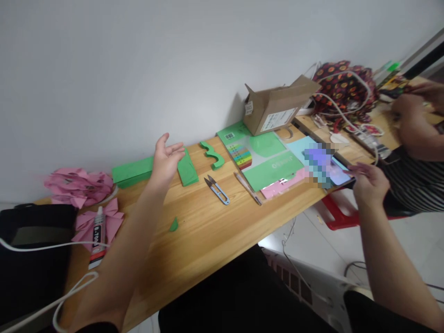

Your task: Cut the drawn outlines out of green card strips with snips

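Observation:
My left hand (pixel 167 159) is raised over the back of the wooden table, palm up, fingers apart, holding nothing. Close beside it lies a folded green sheet (pixel 188 171), and a green strip (pixel 133 171) runs behind my wrist. My right hand (pixel 371 185) is closed with its fingertips at the right end of a phone (pixel 340 172), whose lit screen is partly blurred out. Between my hands lie a wavy green cutout (pixel 212 155), blue-handled thread snips (pixel 218 190) and a pen (pixel 248 188). A small green scrap (pixel 174 225) rests nearer the front.
An open cardboard box (pixel 277 108) stands on a green package (pixel 274 169). Pink crumpled paper (pixel 79 187), a glue tube (pixel 98 238) and a black bag (pixel 34 263) are at left. Patterned cloth (pixel 343 92) and another person's arm (pixel 418 120) are at right.

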{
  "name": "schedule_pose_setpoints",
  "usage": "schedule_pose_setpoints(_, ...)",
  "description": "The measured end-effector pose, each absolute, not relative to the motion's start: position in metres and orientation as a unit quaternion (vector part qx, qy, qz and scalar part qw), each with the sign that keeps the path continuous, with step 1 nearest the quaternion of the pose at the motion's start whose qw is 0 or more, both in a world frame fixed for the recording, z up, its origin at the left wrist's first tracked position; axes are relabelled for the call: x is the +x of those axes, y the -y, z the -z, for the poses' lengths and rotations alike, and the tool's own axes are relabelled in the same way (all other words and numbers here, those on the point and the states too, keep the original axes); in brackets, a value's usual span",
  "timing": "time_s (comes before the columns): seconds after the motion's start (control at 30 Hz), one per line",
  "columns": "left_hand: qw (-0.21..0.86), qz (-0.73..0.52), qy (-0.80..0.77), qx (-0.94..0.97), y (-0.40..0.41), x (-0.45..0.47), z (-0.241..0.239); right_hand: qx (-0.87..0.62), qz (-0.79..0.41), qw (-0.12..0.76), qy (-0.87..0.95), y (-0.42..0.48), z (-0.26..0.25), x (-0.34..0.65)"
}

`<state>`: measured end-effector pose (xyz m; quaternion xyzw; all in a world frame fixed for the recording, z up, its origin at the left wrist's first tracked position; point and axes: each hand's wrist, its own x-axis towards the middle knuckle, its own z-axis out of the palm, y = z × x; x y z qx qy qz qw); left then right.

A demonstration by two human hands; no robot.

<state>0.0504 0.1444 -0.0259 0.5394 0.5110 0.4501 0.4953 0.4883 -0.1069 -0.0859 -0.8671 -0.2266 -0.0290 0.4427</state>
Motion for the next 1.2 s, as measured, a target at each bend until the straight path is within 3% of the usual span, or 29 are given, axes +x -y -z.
schedule_pose_setpoints(0.4, 0.497, -0.45, -0.515, 0.534, -0.139, 0.05, 0.026, -0.891, 0.007, 0.376, 0.255, 0.106, 0.089, 0.488)
schedule_pose_setpoints(0.7, 0.499, -0.453, -0.497, 0.546, -0.145, 0.049, 0.033, -0.889, 0.028, 0.373, 0.262, 0.114, 0.096, 0.482)
schedule_pose_setpoints(1.2, 0.487, -0.449, -0.523, 0.536, -0.139, 0.048, 0.027, -0.877, -0.044, 0.321, 0.355, 0.079, 0.088, 0.5)
